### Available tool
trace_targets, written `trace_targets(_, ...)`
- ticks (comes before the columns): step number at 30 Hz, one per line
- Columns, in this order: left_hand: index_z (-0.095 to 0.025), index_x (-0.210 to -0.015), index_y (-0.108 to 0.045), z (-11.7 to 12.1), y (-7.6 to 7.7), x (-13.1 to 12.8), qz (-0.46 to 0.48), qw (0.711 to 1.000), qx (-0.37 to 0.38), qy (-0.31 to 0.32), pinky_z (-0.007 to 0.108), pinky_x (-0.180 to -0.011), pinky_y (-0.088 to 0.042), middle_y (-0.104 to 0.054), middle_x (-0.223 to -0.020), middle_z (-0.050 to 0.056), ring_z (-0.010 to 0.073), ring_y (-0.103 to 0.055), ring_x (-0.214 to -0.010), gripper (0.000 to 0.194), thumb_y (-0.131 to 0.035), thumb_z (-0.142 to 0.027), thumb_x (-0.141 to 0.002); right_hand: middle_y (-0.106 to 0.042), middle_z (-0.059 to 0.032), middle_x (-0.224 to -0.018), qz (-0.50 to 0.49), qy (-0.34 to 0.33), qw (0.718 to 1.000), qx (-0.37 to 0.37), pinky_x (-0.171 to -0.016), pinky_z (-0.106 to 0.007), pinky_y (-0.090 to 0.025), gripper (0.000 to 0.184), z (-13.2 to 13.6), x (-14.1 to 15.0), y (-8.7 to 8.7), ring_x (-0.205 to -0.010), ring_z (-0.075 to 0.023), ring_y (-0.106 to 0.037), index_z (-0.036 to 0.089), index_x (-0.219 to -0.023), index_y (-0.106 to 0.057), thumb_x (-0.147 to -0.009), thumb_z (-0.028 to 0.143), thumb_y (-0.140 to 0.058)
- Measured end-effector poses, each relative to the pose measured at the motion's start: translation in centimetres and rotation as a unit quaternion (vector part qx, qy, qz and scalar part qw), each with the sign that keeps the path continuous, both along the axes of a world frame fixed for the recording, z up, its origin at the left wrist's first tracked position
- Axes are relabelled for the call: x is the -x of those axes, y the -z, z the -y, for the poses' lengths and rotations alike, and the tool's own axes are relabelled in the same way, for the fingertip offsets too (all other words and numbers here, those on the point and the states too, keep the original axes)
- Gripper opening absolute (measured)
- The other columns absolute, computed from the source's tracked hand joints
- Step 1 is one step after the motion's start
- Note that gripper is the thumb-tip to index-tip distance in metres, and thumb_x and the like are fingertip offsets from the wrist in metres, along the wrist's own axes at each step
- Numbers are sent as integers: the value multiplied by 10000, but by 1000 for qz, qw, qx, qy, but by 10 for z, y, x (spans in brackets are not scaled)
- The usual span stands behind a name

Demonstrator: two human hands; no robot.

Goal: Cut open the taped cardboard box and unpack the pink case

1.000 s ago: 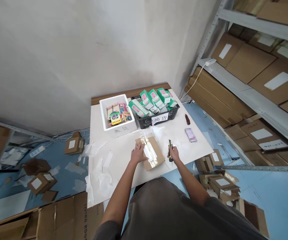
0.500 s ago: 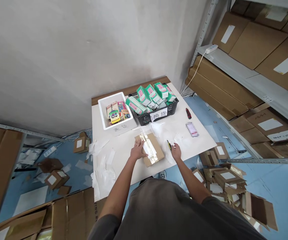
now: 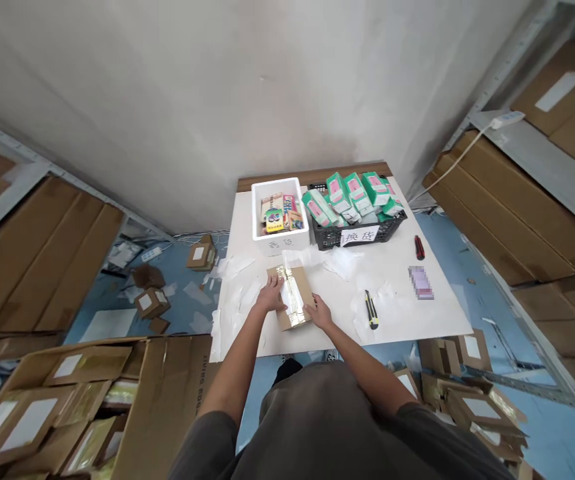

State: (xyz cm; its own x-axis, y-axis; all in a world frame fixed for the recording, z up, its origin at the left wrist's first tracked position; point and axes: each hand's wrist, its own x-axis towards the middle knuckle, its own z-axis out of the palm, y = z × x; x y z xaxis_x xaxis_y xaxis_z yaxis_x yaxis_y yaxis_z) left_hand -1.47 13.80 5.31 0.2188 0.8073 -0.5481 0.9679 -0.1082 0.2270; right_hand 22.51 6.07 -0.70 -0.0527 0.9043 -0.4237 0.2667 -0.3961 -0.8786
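Observation:
A small taped cardboard box [image 3: 294,299] with a white label lies on the table in front of me. My left hand [image 3: 270,294] grips its left side, thumb over the top face. On the opposite side, my right hand [image 3: 320,312] has its fingers at the box's right edge, so the box is held between both. A yellow-and-black box cutter [image 3: 371,311] rests on the table to the right of my right hand, apart from it.
Behind the box stand a white foam bin [image 3: 280,244] of small colourful packages and a black crate [image 3: 392,230] of green boxes. A red cutter [image 3: 419,248] and a blurred purple item [image 3: 421,283] lie at the right. Plastic scraps [image 3: 342,262] litter the table [image 3: 317,340].
My right hand has let go of the yellow-and-black box cutter, left it on the table and moved left onto the box. My left hand stays on the box. The view has shifted.

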Motion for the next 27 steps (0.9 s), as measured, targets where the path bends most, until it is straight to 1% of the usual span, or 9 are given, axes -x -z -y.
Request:
trace_targets(5, -267, -1659, -153, 6, -6, 95, 6, 999, -2, -35, 483, -1237, -303, 10, -1755, 126, 351, 13, -1617, 1293, -864, -504, -605, -669, -51, -1363, 23, -52, 998, 24, -1058, -350, -473, 658, -3, 97, 1, -1284, -272, -594, 293, -1422, -534, -812, 371, -766)
trace_targets(8, -303, -1656, -173, 6, -3, 129, 7, 999, 7, -34, 524, -1244, -283, 23, -1756, 114, 357, 14, -1617, 1313, -888, -523, -578, -721, -57, -1217, 12, -77, 996, 52, -1002, -361, -495, 569, -15, 119, -1, -1175, -280, -656, 281, -1332, -607, -795, 368, -773)
trace_targets(11, -315, -1657, -175, 3, 5, 141, 23, 999, 9, -23, 564, -1248, -258, 48, -1756, 110, 362, 41, -1615, 1320, -904, -500, -572, -694, -79, -1260, 75, -59, 995, 22, -1033, -389, -473, 500, -46, 120, -12, -1181, -294, -647, 276, -1274, -657, -805, 424, -751)
trace_targets(14, -297, -1658, -170, -1, 14, 144, 55, 998, 10, -18, 587, -1248, -239, 70, -1751, 119, 371, 66, -1612, 1348, -919, -481, -553, -514, -87, -1528, 136, -17, 986, -94, -1120, -400, -418, 649, -89, 130, -31, -1367, -303, -517, 276, -1424, -574, -822, 473, -716)
trace_targets(16, -302, -1655, -182, -3, 18, 148, 79, 997, 11, -13, 607, -1250, -213, 69, -1750, 115, 378, 67, -1612, 1351, -920, -523, -545, -451, -82, -1590, 145, -33, 979, -137, -1155, -386, -382, 702, -118, 148, -39, -1447, -300, -428, 270, -1463, -547, -814, 462, -731)
trace_targets(20, -320, -1652, -190, -4, 25, 157, 116, 993, 11, -5, 631, -1253, -177, 85, -1750, 96, 377, 85, -1611, 1338, -896, -624, -557, -679, -89, -1320, 211, -70, 970, -100, -1055, -360, -438, 396, -160, 178, -38, -1247, -283, -592, 245, -1252, -689, -866, 329, -673)
trace_targets(22, -329, -1654, -179, -4, 29, 159, 119, 993, 9, -4, 643, -1248, -181, 99, -1747, 90, 378, 96, -1609, 1348, -903, -616, -553, -747, -98, -1106, 269, -23, 960, -77, -957, -348, -471, 239, -172, 169, -36, -1071, -270, -659, 227, -1095, -733, -901, 281, -605)
trace_targets(24, -333, -1655, -172, -4, 31, 159, 120, 993, 9, -4, 655, -1241, -194, 99, -1746, 91, 385, 106, -1605, 1368, -927, -563, -539, -752, -125, -1011, 314, 43, 945, -77, -898, -345, -481, 214, -171, 141, -38, -991, -269, -668, 198, -1022, -739, -921, 277, -567)
trace_targets(27, -322, -1659, -164, -3, 31, 158, 120, 993, 11, -2, 655, -1236, -215, 86, -1746, 106, 388, 117, -1601, 1390, -956, -453, -525, -741, -165, -1016, 337, 90, 933, -87, -872, -366, -501, 283, -135, 77, -47, -985, -282, -665, 149, -1066, -728, -964, 320, -527)
